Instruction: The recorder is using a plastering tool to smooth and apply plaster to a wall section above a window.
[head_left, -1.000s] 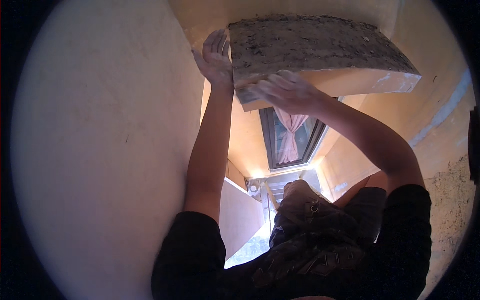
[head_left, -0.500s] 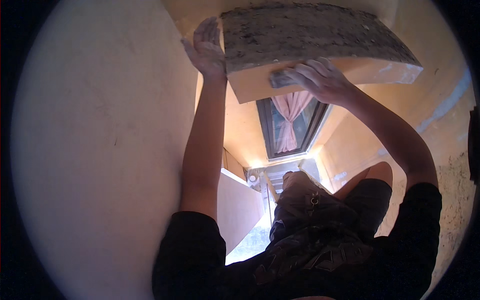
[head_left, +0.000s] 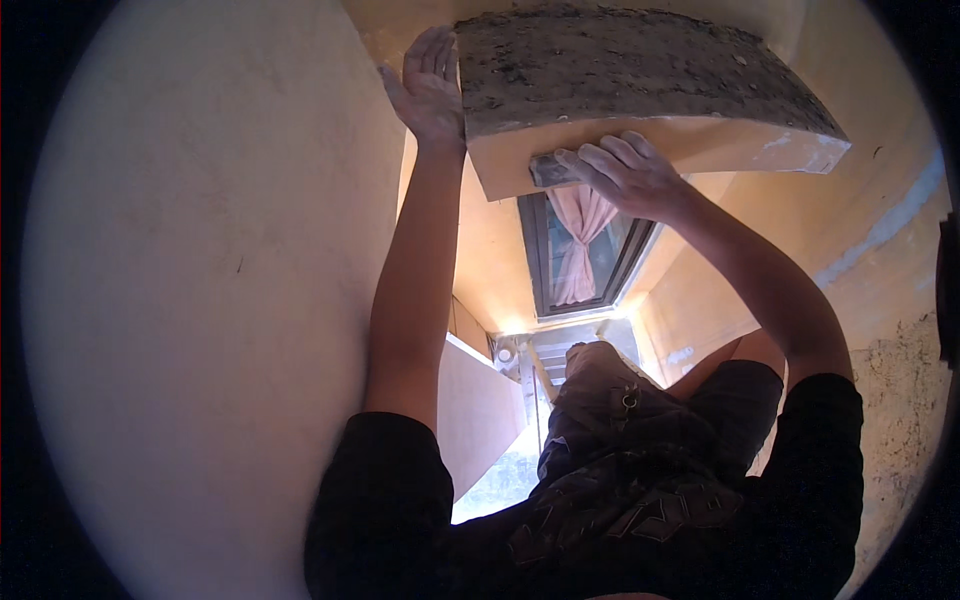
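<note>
A dusty grey block (head_left: 548,169), like a sanding block, is pressed to the orange front face of a jutting ledge (head_left: 640,65). My right hand (head_left: 628,175) grips it, with white dust on the fingers. Rough, dark, crumbly material covers the ledge's top. At its left end my left hand (head_left: 432,95) lies with fingers stretched upward and the palm edge against the ledge's side; nothing is in it. The block's underside is hidden.
A large pale wall (head_left: 200,300) runs close along my left arm. Below the ledge is a dark-framed window (head_left: 540,250) with a tied pink curtain (head_left: 578,240). The orange wall (head_left: 780,250) on the right has pale patches. A ladder-like frame (head_left: 560,360) shows far below.
My right hand has slid the block leftward along the ledge's front face, toward its left end. The left hand stays at the ledge's side while the whole view shifts slightly.
</note>
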